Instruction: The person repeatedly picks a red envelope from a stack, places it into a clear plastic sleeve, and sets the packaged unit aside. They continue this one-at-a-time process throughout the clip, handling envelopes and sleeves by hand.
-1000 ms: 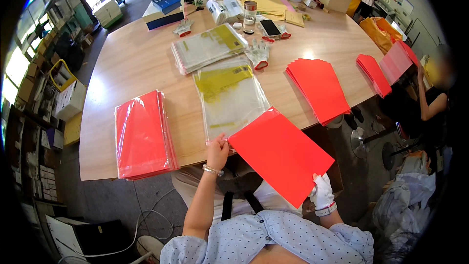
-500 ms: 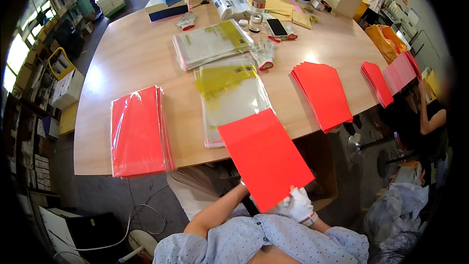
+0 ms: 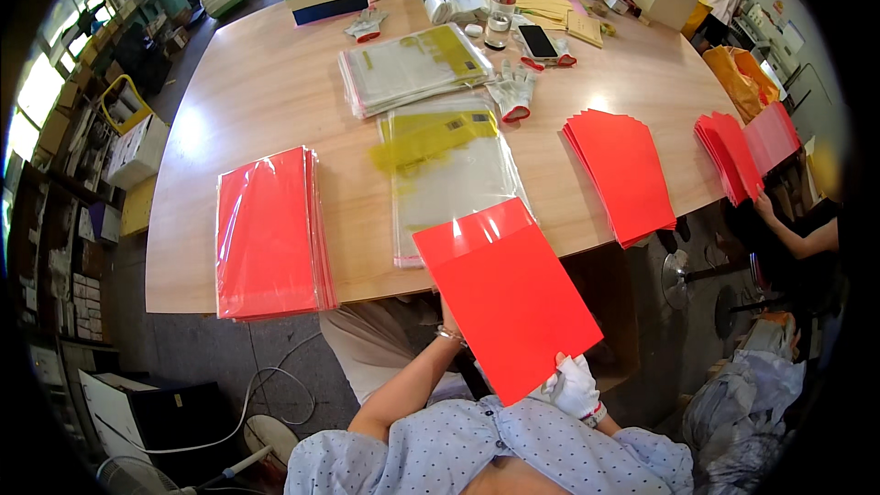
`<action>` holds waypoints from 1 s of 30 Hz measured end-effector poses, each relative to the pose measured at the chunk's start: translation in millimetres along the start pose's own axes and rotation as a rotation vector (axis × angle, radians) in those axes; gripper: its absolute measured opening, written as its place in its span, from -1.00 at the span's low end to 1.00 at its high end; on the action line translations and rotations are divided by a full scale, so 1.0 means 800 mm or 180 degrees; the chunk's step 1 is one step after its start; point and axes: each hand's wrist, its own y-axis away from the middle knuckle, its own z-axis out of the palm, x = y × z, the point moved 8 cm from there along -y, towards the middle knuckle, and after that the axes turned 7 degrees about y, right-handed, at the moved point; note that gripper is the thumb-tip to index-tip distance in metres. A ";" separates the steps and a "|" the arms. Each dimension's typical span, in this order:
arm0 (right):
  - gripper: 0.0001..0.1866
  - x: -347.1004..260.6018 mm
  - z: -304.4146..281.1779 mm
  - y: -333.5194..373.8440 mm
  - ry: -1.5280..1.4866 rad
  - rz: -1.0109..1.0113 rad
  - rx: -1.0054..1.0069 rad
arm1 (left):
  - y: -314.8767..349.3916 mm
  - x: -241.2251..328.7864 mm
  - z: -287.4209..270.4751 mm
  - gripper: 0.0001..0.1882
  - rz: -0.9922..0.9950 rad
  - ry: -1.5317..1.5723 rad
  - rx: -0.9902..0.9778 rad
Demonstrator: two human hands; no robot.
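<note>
Gripping the red sheet [image 3: 509, 307] along its five o'clock edge with the gloved right hand [image 3: 574, 388], at the six o'clock rim of the table [image 3: 183, 257]. Cannot tell the grip of the left hand [image 3: 448, 319], mostly hidden behind the sheet. Facing clear bags [image 3: 451, 192] at eleven o'clock, fanned red sheets [image 3: 628, 179] past one, a wrapped red stack [image 3: 268, 234] near ten.

We angle our left forearm [image 3: 412, 380] forward and inward, elbow bent, a bracelet [image 3: 450, 336] circling the wrist; our left hand [image 3: 449, 315] is mostly hidden, its finger pose unreadable. Our right hand [image 3: 575, 387], in a white glove, pinches close before our torso [image 3: 490, 449], thumb tip [image 3: 561, 358] bare and uppermost.
</note>
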 end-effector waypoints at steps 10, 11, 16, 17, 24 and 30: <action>-0.83 0.036 -0.008 -0.072 -0.0092 0.0146 0.0040 | 0.056 0.067 0.031 -0.86 0.0513 -0.0023 -0.0074; -0.84 0.049 -0.007 -0.099 -0.0698 0.0443 -0.0163 | 0.062 0.073 0.028 -0.86 0.0503 0.0143 0.0016; -0.80 0.026 0.023 -0.173 -0.0917 0.0106 -0.0595 | 0.057 0.048 0.035 -0.75 -0.1998 0.2385 -0.0552; -0.85 0.025 0.020 -0.171 -0.0739 0.0247 -0.0571 | 0.050 0.067 0.022 -0.72 -0.1696 0.2421 -0.0507; -0.92 -0.020 0.094 -0.119 0.4314 -0.1872 -0.0738 | 0.047 0.056 -0.081 -0.59 -0.1941 0.2732 0.0126; -0.86 0.036 0.170 -0.140 0.5685 -0.2872 -0.0488 | 0.052 0.050 -0.073 -0.61 -0.2077 0.2869 -0.0072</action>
